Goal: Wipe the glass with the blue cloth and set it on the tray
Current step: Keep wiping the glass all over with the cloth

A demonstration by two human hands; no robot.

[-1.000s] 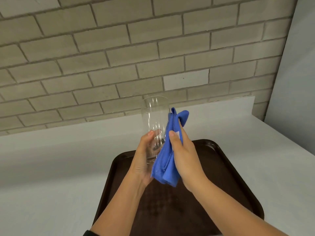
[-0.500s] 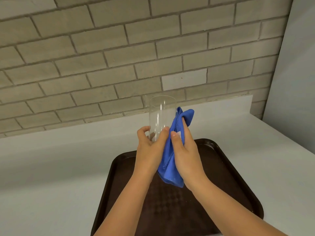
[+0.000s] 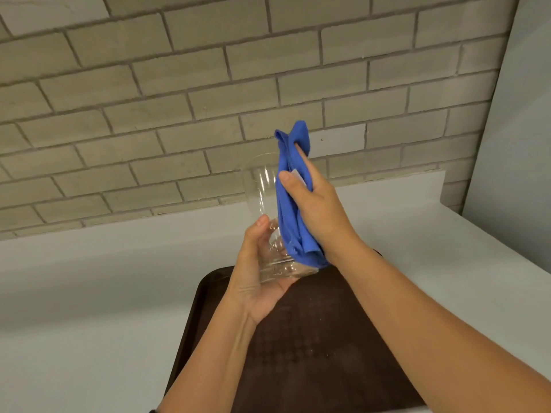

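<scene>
A clear tall glass (image 3: 262,192) is held upright in the air above the far end of a dark brown tray (image 3: 313,338). My left hand (image 3: 256,281) cups the glass around its base from the left, thumb up along its side. My right hand (image 3: 316,210) presses a bunched blue cloth (image 3: 290,210) against the right side of the glass, the cloth reaching above the rim and down to the base. The cloth hides the right wall of the glass.
The tray lies on a pale grey counter (image 3: 89,308) that runs to a low backsplash under a beige brick wall (image 3: 179,99). A plain light wall panel (image 3: 518,144) closes the right side.
My left hand slid from gripping the glass's middle down to its base. My right hand moved the cloth up along the glass, now past the rim. The view tilted slightly.
</scene>
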